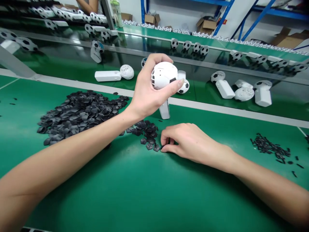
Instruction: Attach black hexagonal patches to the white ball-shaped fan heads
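Observation:
My left hand (147, 87) is wrapped round the white ball-shaped head of a handheld fan (164, 72), holding it above the green table. The fan's white handle (164, 110) points downward, and a black patch shows on the ball near my thumb. On the tabletop, my right hand (185, 140) pinches a small dark piece, probably a black pentagon piece, mostly hidden by the fingertips. Just left of those fingers lies a small cluster of black pentagon pieces (148, 132). Behind my left forearm is a large heap of black pentagon pieces (82, 111).
A small pile of thin black parts (269, 146) lies at the right. Beyond a pale rail (217, 112), white fans (108, 75) and more fans (263, 93) rest on a dark green belt. Further back are rows of football-patterned fans (188, 46), cardboard boxes (205, 25) and another person's arm (89, 5).

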A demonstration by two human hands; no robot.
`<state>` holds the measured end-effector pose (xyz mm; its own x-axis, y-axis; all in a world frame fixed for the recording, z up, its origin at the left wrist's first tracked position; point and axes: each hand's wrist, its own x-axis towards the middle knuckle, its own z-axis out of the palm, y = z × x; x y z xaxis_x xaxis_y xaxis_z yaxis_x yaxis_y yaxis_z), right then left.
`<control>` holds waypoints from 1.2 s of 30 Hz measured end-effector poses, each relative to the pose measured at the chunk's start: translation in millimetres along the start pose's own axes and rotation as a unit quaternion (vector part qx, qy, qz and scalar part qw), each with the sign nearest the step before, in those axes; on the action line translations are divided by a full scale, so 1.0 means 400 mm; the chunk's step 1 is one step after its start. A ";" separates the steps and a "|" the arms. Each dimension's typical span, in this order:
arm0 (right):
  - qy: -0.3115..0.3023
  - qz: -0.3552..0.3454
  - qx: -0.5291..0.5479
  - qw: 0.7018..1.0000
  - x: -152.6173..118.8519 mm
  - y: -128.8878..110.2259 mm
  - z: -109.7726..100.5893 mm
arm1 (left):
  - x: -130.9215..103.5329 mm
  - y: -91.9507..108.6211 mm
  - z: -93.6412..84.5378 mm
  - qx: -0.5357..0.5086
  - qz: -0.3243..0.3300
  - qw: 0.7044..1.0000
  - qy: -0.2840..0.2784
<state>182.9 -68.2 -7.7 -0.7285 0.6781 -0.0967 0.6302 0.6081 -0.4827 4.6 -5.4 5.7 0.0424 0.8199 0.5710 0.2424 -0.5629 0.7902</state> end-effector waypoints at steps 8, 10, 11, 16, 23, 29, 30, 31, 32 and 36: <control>0.174 -0.245 0.057 0.952 -0.002 0.019 -0.022 | -0.010 0.005 0.002 0.011 0.041 0.999 -0.002; 0.217 -0.275 0.037 0.936 -0.008 0.017 -0.031 | -0.010 0.005 0.002 0.009 0.012 1.000 0.005; 0.231 -0.280 0.023 0.932 -0.011 0.015 -0.036 | -0.009 0.004 0.002 0.004 -0.003 1.000 0.010; 0.308 -0.340 -0.047 0.887 -0.021 0.007 -0.056 | -0.005 -0.005 -0.004 -0.017 -0.005 1.000 0.022; 0.335 -0.302 -0.051 0.891 -0.011 0.020 -0.051 | -0.008 -0.006 -0.006 -0.019 0.003 1.000 0.003; 0.415 -0.208 0.092 0.881 -0.003 0.030 -0.082 | -0.003 0.002 -0.013 -0.030 0.010 0.999 -0.016; 0.429 -0.187 0.117 0.876 -0.002 0.031 -0.088 | -0.002 0.003 -0.014 -0.025 0.012 0.999 -0.019; 0.440 -0.166 0.140 0.872 0.000 0.032 -0.093 | -0.002 0.004 -0.015 -0.020 0.013 0.999 -0.024; 0.446 -0.145 0.160 0.869 0.001 0.032 -0.097 | -0.001 0.004 -0.016 -0.015 0.012 0.999 -0.028; 0.444 -0.121 0.181 0.869 0.003 0.029 -0.108 | 0.003 0.006 -0.019 -0.006 0.012 1.000 -0.025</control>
<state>200.8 -42.7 24.2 -0.2319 0.6972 0.6783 0.2443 0.7167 -0.6532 -2.1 -6.5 9.7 0.0959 0.8097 0.5789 0.2286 -0.5840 0.7789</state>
